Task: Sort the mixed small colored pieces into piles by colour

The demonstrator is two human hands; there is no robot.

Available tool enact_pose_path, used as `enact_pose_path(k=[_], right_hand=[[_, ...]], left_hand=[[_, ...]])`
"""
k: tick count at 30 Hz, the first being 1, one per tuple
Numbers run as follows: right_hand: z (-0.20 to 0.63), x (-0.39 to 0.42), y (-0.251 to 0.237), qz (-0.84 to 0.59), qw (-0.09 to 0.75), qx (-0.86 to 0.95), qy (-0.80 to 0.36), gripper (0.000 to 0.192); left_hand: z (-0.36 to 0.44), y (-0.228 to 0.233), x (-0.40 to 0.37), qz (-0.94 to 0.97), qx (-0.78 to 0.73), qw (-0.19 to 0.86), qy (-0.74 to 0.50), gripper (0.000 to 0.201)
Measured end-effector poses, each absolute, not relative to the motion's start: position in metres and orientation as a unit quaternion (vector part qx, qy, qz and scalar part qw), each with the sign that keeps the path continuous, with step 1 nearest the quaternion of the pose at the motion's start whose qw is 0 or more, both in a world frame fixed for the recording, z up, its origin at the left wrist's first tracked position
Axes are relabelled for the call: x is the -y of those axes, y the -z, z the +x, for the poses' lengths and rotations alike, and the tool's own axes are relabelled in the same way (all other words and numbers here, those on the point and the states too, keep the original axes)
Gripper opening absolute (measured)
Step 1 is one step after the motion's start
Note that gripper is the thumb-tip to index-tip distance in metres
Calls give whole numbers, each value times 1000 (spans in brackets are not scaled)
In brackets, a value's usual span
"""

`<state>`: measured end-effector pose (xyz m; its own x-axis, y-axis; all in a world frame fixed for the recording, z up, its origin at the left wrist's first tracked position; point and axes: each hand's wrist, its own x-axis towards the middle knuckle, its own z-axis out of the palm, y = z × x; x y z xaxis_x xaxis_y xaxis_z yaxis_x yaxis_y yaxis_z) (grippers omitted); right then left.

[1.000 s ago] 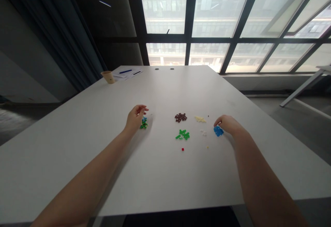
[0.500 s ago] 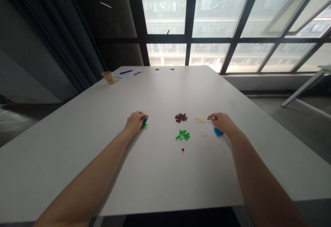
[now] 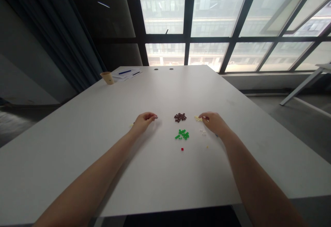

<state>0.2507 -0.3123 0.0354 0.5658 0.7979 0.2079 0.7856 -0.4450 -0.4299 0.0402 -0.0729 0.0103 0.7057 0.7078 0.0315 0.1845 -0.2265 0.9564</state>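
My left hand (image 3: 143, 122) is over the table left of the dark brown pieces, its thumb and forefinger pinched together. Whatever small thing is between those fingertips is too tiny to make out. Beside its knuckles a bit of a yellowish piece (image 3: 131, 125) shows; the rest there is hidden by the hand. My right hand (image 3: 212, 121) reaches down with closed fingertips at the pile of cream toy bricks (image 3: 197, 118), touching its right end. Its wrist hides nearly all of the blue bricks (image 3: 216, 135).
Between the hands lie dark brown bricks (image 3: 180, 117) and green bricks (image 3: 182, 134). Nearer are a red brick (image 3: 182, 149) and a tiny yellow piece (image 3: 207, 147). White pieces (image 3: 203, 133) lie below the cream pile. A paper cup (image 3: 107, 78) and papers (image 3: 121, 76) sit far left.
My left hand has moved right, off the green and blue pieces it was touching. My right hand has moved left onto the cream bricks, and its wrist now covers the blue ones.
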Motion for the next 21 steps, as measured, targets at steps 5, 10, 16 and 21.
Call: enact_pose_path(k=[5, 10, 16, 21], right_hand=[[227, 300, -36, -801, 283, 527, -16, 30], [210, 290, -32, -763, 289, 578, -17, 29], [208, 285, -27, -747, 298, 594, -5, 29], [206, 285, -28, -725, 327, 606, 4, 28]], left_hand=[[50, -18, 126, 481, -253, 827, -141, 23], [49, -9, 159, 325, -227, 915, -70, 23], [56, 8, 169, 314, -229, 920, -48, 22], [57, 9, 169, 293, -239, 924, -63, 23]])
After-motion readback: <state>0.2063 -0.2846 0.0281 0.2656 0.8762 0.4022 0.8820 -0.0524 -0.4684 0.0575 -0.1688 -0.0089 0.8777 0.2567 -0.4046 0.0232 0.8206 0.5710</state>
